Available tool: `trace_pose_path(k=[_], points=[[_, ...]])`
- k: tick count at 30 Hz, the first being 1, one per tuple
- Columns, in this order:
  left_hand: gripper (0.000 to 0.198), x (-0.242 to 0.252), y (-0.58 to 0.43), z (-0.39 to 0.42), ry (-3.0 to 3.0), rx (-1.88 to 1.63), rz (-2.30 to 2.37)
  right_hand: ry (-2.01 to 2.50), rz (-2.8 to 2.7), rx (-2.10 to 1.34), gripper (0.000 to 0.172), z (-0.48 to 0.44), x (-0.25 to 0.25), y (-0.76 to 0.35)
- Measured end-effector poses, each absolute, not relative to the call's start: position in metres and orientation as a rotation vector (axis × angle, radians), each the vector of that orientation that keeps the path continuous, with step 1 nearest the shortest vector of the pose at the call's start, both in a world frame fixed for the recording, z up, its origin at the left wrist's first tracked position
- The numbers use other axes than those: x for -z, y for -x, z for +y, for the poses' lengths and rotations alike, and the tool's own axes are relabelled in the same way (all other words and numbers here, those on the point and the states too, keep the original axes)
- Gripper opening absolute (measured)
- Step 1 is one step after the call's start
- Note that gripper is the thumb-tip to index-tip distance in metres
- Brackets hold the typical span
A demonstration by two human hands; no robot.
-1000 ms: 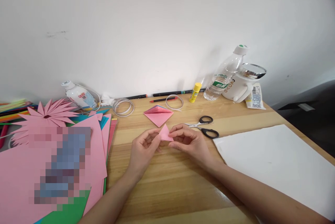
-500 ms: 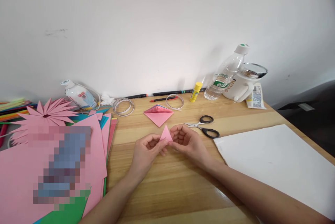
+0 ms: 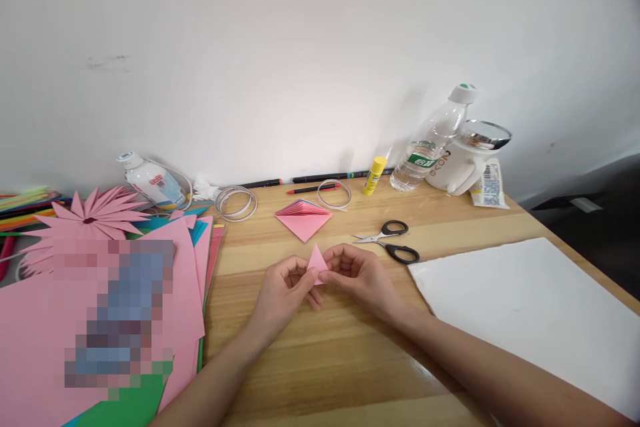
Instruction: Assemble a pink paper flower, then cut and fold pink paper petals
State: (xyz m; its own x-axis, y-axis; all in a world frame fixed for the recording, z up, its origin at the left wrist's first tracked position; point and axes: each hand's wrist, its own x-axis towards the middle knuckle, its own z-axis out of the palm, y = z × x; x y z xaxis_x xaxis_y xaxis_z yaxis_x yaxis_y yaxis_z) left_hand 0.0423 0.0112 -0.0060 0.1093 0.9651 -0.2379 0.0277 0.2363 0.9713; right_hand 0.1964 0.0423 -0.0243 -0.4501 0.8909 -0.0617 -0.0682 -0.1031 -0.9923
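A small folded piece of pink paper (image 3: 317,260), its tip pointing away from me, is held between both hands just above the wooden table (image 3: 310,374). My left hand (image 3: 286,286) pinches its left side with the thumb on top. From the right, my right hand (image 3: 357,274) grips the other edge between thumb and fingers. Some fingertips are hidden behind the paper. Just beyond lies a stack of folded pink paper (image 3: 303,222) with its layers fanned at the far side. Black-handled scissors (image 3: 385,240) rest slightly open to the right of it.
A yellow glue stick (image 3: 374,176), a water bottle (image 3: 425,147) and a white mug (image 3: 453,164) stand by the wall. Rolls of tape (image 3: 236,204) and pens are nearby. At left are coloured sheets (image 3: 187,280) and a pink paper flower (image 3: 90,217); a white board (image 3: 525,307) lies right.
The pink paper has come slightly nearer to me and turned a little in the fingers. My right thumb has shifted onto its face. Other things stay put.
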Motion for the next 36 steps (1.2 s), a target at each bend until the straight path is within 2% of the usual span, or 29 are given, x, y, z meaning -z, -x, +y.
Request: trace_pose_path(k=[7, 19, 21, 26, 36], points=[[0.015, 0.0084, -0.0416, 0.015, -0.956, -1.075, 1.226, 0.97, -1.431, -1.612, 0.026, 0.0432, 0.0243, -0.1948], [0.013, 0.0071, -0.0371, 0.0166, -1.023, -1.055, 1.254, 1.043, -1.491, -1.491, 0.023, 0.0405, 0.0224, -0.1962], [0.017, 0.007, -0.0378, 0.0164, -1.041, -1.103, 1.268, 1.064, -1.493, -1.464, 0.023, 0.0404, 0.0217, -0.1963], [0.04, 0.0089, -0.0397, 0.0166, -1.045, -1.208, 1.268, 1.074, -1.509, -1.408, 0.021, 0.0404, 0.0202, -0.1971], [0.045, 0.0057, -0.0406, 0.0136, -0.951, -1.233, 1.142, 1.069, -1.49, -1.347, 0.019, 0.0388, 0.0219, -0.1958]])
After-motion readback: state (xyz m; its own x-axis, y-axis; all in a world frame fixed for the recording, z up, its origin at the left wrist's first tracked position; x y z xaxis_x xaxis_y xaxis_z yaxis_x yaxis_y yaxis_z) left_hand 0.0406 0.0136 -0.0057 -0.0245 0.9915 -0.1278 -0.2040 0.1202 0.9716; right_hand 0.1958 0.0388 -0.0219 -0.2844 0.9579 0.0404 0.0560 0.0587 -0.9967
